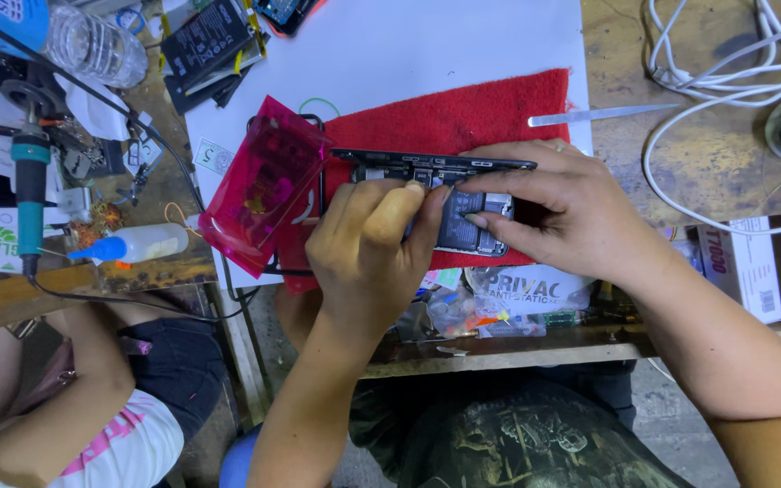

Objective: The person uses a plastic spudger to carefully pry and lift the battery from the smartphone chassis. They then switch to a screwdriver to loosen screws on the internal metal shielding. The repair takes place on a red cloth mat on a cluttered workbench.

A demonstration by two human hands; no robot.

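An opened smartphone (427, 168) with its dark insides exposed lies on a red cloth (463, 117). My left hand (368, 248) rests on the phone's near side, thumb and fingers pressed onto its middle. My right hand (553, 203) reaches in from the right, fingertips pinched on a part inside the phone next to the battery (465, 230). A translucent pink plastic case (264, 185) leans at the cloth's left edge, close to my left hand.
White sheet (409, 45) under the cloth. Metal spudger (598, 115) and white cables (725, 81) to the right. Soldering iron (29, 190), squeeze bottle (133, 244), water bottle (92, 41) at left. Another person's arm (74, 398) lower left. Small packets (499, 303) at the bench edge.
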